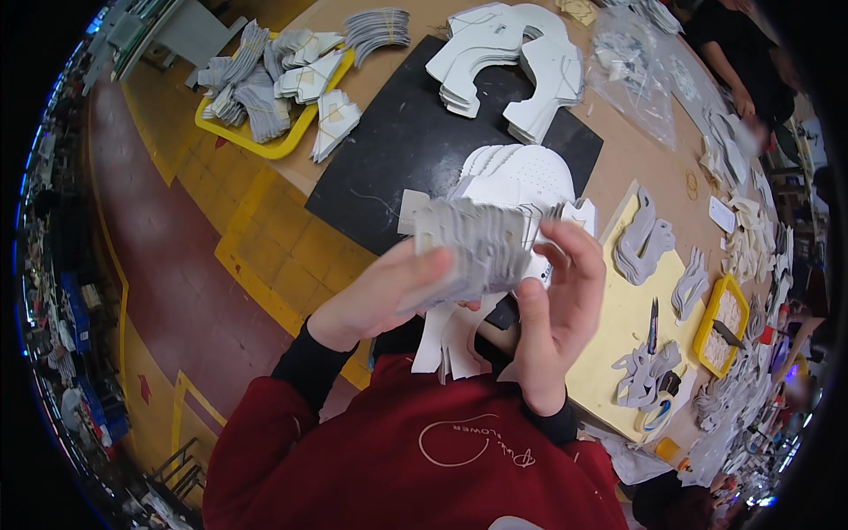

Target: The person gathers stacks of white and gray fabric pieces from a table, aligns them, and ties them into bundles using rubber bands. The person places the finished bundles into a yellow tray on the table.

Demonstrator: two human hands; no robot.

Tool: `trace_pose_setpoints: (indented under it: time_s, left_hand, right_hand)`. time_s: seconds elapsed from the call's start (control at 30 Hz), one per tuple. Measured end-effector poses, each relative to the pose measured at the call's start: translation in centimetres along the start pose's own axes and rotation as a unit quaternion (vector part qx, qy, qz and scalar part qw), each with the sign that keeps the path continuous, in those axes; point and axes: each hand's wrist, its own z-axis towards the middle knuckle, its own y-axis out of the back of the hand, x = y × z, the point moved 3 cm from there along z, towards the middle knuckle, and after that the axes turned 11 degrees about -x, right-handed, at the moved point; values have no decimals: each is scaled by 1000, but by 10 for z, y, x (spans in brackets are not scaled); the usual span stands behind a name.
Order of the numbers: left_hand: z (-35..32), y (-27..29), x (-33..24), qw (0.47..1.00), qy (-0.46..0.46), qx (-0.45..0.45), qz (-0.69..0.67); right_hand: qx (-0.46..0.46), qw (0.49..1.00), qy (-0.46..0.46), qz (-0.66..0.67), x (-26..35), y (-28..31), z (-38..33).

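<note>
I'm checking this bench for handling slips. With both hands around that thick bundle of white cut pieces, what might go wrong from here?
1. The bundle of white cut pieces is held in the air between the left hand and right hand; its fanned edges suggest pieces could slide out, perhaps past the table edge onto the floor.
2. Loose pieces hang below the bundle and may bend or drop.
3. The scissors lie on the yellow mat near the right hand; a careless reach might catch them.

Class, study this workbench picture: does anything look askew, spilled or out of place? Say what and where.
Mostly orderly. The grey bundled pieces overflow the yellow tray at the table's far left corner, some lying off it on the black mat. The thick stack of grey flat cut pieces held in both hands is fanned unevenly.
</note>
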Motion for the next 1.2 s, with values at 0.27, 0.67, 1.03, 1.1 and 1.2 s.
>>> trace_pose_setpoints:
  time_s: [0.27, 0.67, 1.03, 1.1, 1.2]
  left_hand:
    - [9, -2, 9, 955, -31, -84, -284]
    - [2, 0, 12, 953, -140, -239, -120]
    - [0, 3, 6, 958, -163, -195, -133]
    - [-3, -3, 4, 966, -166, -176, -87]
    - [-5, 0, 7, 972, -151, -176, -48]
  right_hand:
    - [47, 971, 174, -160, 13, -21, -13]
    - [296, 943, 95, -115, 11, -22, -3]
    - [90, 722, -344, 593, -16, 4, -11]
    - [34, 717, -402, 568, -26, 6, -4]
    - [82, 855, -381, 343, -16, -3, 3]
